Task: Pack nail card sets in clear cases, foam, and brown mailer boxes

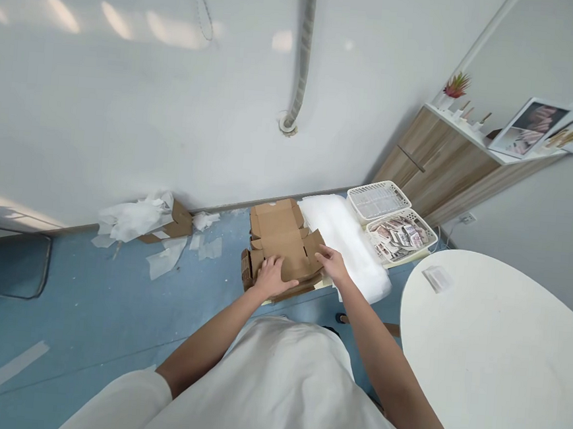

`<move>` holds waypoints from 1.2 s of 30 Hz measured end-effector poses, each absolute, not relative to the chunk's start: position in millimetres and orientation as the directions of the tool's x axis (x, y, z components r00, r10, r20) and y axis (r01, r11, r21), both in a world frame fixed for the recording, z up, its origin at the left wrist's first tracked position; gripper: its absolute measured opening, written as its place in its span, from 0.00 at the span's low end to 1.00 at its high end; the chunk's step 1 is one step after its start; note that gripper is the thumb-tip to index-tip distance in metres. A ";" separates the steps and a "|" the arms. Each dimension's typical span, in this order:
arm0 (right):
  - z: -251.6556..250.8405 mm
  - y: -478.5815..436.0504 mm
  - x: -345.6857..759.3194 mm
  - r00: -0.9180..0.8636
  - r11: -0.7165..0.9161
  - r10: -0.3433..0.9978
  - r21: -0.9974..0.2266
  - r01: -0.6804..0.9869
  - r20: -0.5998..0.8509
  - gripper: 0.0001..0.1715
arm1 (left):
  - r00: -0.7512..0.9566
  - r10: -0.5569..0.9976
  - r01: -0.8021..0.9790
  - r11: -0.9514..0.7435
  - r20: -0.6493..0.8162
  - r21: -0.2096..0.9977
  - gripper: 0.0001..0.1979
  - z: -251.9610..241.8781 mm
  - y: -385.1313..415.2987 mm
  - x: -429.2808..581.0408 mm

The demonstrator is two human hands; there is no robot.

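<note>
A brown cardboard box blank [278,222] lies unfolded in front of me, on top of other flattened cardboard. My left hand [271,278] rests on its near left part with the fingers spread. At the right side, my right hand [331,263] pinches a raised side flap [314,244] of the box between thumb and fingers. Directly to the right of the cardboard is a stack of white foam sheets [346,242]. Beyond it, a white basket [408,237] holds many small printed packets, and another white basket [379,201] contains clear plastic pieces.
A white round table [494,350] stands at the right with a small packet [437,279] on it. Behind is a wooden cabinet [439,160]. On the blue floor to the left, an open carton [179,222] overflows with white wrapping scraps [135,216]. A metal frame [44,268] stands farther left.
</note>
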State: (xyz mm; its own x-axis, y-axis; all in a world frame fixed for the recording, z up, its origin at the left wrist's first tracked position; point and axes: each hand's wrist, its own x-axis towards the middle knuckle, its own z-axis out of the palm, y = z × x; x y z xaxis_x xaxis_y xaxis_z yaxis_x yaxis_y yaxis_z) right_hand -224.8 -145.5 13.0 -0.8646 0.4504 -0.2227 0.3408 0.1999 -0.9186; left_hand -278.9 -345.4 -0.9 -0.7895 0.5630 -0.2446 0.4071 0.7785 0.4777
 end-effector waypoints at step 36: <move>50.6 -169.9 -195.8 -0.781 0.322 0.625 -0.914 0.248 0.008 0.21 | -0.617 0.768 0.617 0.609 -0.173 0.499 0.18 5.2 -351.6 -294.5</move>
